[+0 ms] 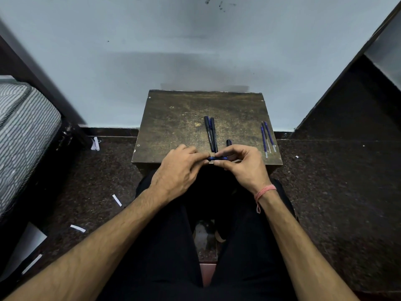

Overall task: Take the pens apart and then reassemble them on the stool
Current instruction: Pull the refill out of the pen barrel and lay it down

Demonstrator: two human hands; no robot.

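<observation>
At six o'clock on the stool [173,118], right over its near edge, both hands meet on one pen [218,158]. It lies crosswise, a dark blue barrel showing only in the short gap between the fingertips. Left hand [178,168] comes in from seven o'clock, knuckles up, fingers curled and pinching the pen's left end. Right hand [243,164] comes in from five o'clock, thumb underneath, forefinger arched over the top, pinching the right end; a pink thread [264,192] circles that wrist.

Which way this goes, apart or together, I can't tell from here, but it reads as a twist or pull along the barrel. To do it well: keep the pen level, grip close to the joint, turn one hand against the other, and stay above the stool so a loose piece drops there, not on the floor.

Just past the hands at twelve o'clock lie two dark pens [211,133] side by side, touching, with a small dark cap [229,142] beside them. Out at two o'clock, near the right edge, rest two thin blue refills [268,136].
</observation>
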